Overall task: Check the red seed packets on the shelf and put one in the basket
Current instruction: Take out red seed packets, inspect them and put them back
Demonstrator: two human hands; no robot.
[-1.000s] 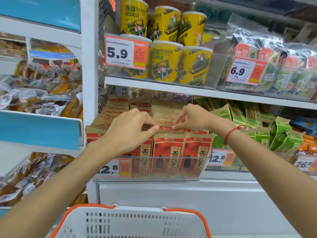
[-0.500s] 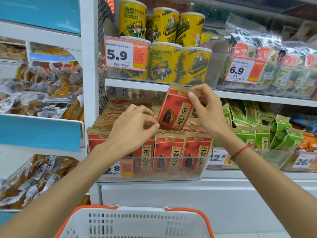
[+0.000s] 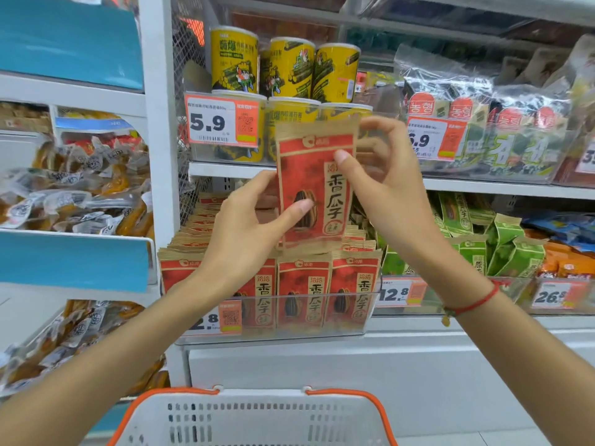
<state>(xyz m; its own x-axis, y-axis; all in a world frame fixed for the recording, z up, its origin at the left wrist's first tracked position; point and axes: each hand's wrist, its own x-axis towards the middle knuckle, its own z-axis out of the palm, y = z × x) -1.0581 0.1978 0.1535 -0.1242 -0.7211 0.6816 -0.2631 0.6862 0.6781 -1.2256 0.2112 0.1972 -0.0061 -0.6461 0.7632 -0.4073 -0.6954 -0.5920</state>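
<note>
One red seed packet point(image 3: 314, 178) stands upright in the air in front of the shelf, its printed face toward me. My right hand point(image 3: 383, 185) pinches its right edge with the thumb on the front. My left hand point(image 3: 244, 233) holds its lower left part, thumb on the front. Below it, rows of the same red seed packets point(image 3: 302, 291) fill a clear shelf bin point(image 3: 273, 336). A white basket point(image 3: 257, 416) with orange handles sits at the bottom edge, under my arms.
Yellow canisters point(image 3: 286, 69) stand on the shelf above, behind a 5.9 price tag point(image 3: 222, 123). Green packets point(image 3: 502, 246) lie right of the red ones. Bagged seaweed point(image 3: 483, 123) fills the upper right. Clear-wrapped snacks point(image 3: 74, 194) fill the left shelving.
My right hand lifted one red packet out of the bin and up in front of the upper shelf. My left hand left the bin's packets and took hold of its lower part.
</note>
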